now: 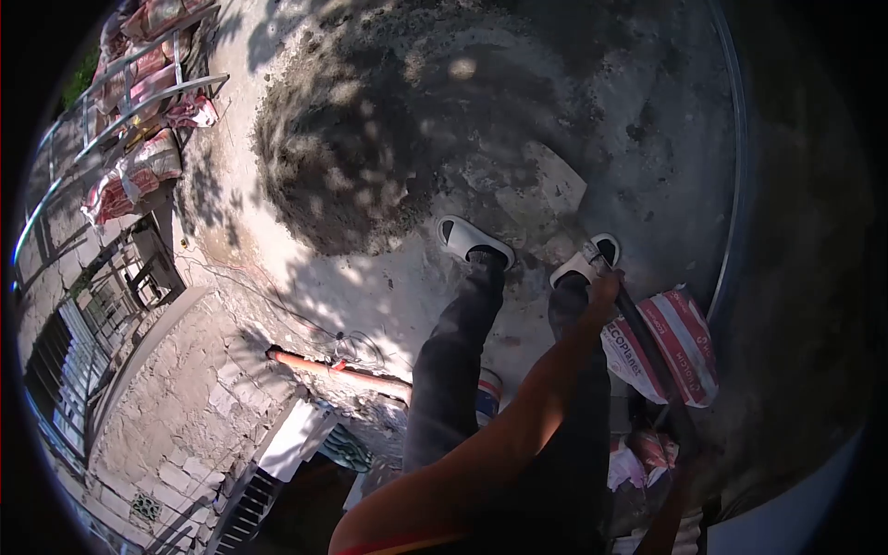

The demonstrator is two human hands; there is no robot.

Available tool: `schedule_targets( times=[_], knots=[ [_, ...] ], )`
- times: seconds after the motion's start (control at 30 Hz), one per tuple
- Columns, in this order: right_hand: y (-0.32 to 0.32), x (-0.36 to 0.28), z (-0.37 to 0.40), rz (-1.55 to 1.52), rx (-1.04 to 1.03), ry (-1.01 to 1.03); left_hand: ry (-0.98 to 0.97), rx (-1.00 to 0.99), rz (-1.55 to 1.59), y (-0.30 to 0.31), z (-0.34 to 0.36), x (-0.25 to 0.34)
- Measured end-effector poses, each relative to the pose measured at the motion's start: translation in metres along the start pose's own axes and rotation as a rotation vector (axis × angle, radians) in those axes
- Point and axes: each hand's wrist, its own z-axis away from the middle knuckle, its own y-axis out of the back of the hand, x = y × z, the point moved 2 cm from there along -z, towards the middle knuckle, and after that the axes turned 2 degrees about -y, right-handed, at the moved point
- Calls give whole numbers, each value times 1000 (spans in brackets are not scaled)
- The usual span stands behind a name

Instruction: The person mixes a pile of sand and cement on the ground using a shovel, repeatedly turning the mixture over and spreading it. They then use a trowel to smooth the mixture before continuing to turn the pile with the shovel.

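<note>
My left hand [606,289] is closed round the lower part of a shovel's dark handle, close to the right foot. The shovel blade [559,181] lies flat on the floor at the edge of a heap of grey wet mortar or concrete mix [347,139]. In shadow at the lower right, my right hand [700,464] is wrapped about the upper end of the handle. Its fingers are dim, but they close on it. Both feet, in white slip-on shoes [474,242], stand beside the heap.
Red-and-white cement bags [680,347] lie right of my legs. An orange pipe [342,370] and thin wires are at lower left. Filled sacks [139,176] and metal rails [153,97] line the upper left. A rough block wall edge [176,407] drops away below.
</note>
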Motion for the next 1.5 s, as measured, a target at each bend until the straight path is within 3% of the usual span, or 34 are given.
schedule_targets(
  times=[0.03, 0.13, 0.2, 0.27, 0.3, 0.37, 0.4, 0.43, 0.47, 0.53, 0.6, 0.67, 0.73, 0.77, 0.8, 0.87, 0.9, 0.93, 1.0, 1.03, 1.1, 1.17, 1.2, 1.23, 1.27, 1.33, 1.4, 1.43, 1.47, 1.5],
  knots=[
    [12, 20, 0, 184, 29, 79, -35, -67, -27, -12, -10, -33],
    [27, 33, -20, 432, 62, 226, -28, -3, -94, -19, 11, -20],
    [23, 3, -39, 497, 65, 351, -21, -109, 190, -9, -31, -31],
    [6, -79, -47, 499, 31, 489, -88, -61, 200, 24, -20, 51],
    [-2, -139, -41, 447, -32, 497, -129, 5, 328, 46, -38, 76],
    [-39, -227, -23, -279, -288, -58, -279, 20, 296, 115, -47, 149],
    [-57, -271, -12, -582, -261, -346, -225, 94, 261, 164, -87, 171],
    [-61, -326, 10, -551, -148, -94, -294, 26, 286, 192, -67, 214],
    [-64, -361, 25, -646, -246, -92, -267, -35, 288, 229, -87, 230],
    [-87, -362, 37, -714, -311, -37, -385, 74, -5, 257, -91, 233],
    [-98, -315, 36, -764, -246, -122, -307, 234, 36, 238, -48, 232],
    [-94, -275, 34, -736, -209, -138, -164, 213, 310, 234, -19, 217],
    [-89, -262, 46, -755, -193, -160, -144, 115, 343, 233, 29, 232],
    [-78, -260, 55, -691, -235, 25, -164, -120, 535, 232, 55, 243],
    [-66, -266, 64, -623, -260, 200, -186, -223, 647, 235, 82, 257],
    [-24, -296, 99, -890, -404, 572, -240, -489, 811, 251, 119, 282],
    [-19, -302, 110, -796, -298, 876, -239, -681, 895, 260, 131, 295],
    [-14, -307, 120, -680, -183, 1170, -263, -773, 915, 265, 143, 309],
    [-1, -331, 128, -441, -327, 1336, -335, -706, 853, 276, 155, 330],
    [-4, -318, 120, -433, -293, 1331, -363, -725, 834, 273, 170, 335],
    [-28, -301, 110, -503, -170, 1282, -394, -778, 785, 235, 181, 355],
    [-3, -301, 82, -550, -190, 1146, -484, -815, 707, 211, 204, 346],
    [12, -299, 66, -591, -192, 1029, -477, -749, 623, 188, 207, 343],
    [21, -299, 52, -631, -59, 1063, -480, -631, 602, 162, 202, 340],
    [13, -285, 37, -745, -261, 751, -460, -502, 611, 136, 186, 338],
    [-7, -256, 12, -862, -428, 245, -458, -264, 536, 85, 134, 323],
    [-30, -232, -12, -1260, -194, -161, -400, -63, 293, 32, 66, 293],
    [-26, -218, -27, -1101, -81, -208, -482, -133, 197, 0, 41, 276],
    [-15, -204, -41, -934, 24, -255, -381, 10, 46, -27, 22, 255],
    [1, -198, -53, -985, -26, -346, -316, -58, 38, -57, 12, 237]
  ],
)
